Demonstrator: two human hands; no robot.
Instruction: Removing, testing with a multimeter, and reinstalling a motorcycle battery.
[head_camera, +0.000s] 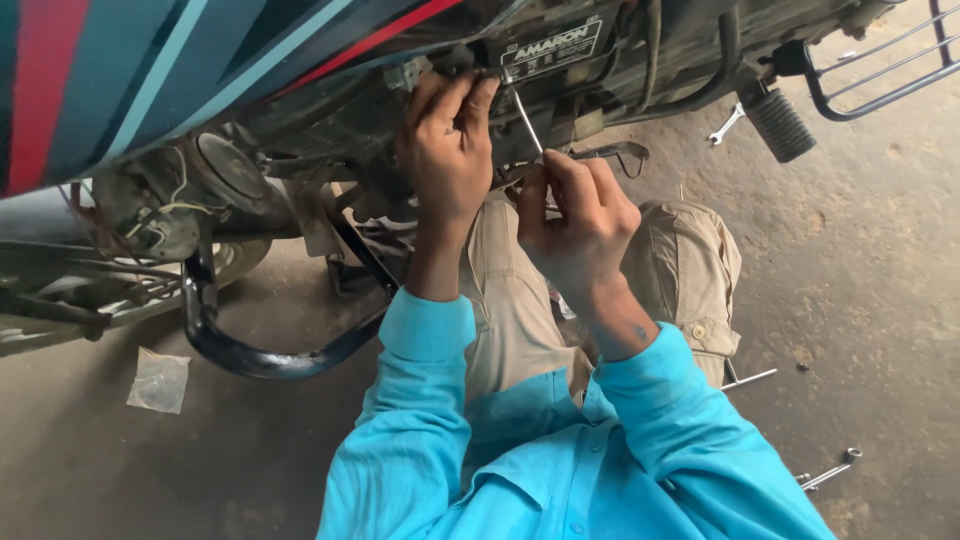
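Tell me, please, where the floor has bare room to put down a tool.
Bare concrete lies right of the knee, between the footpeg and the spanners, and left below the crash bar, past the plastic bag. Under the motorcycle, around both hands, it is crowded.

I take this for a motorcycle repair workshop, seen from low over a stained bare concrete floor (880, 280). A motorcycle (250, 90) stands stripped above me, its side cover off, a black battery (550, 45) and loose wiring (165, 215) exposed. Spanners (727, 123) and other steel tools (830, 470) lie scattered on the ground beside a crumpled clear plastic bag (158, 380)
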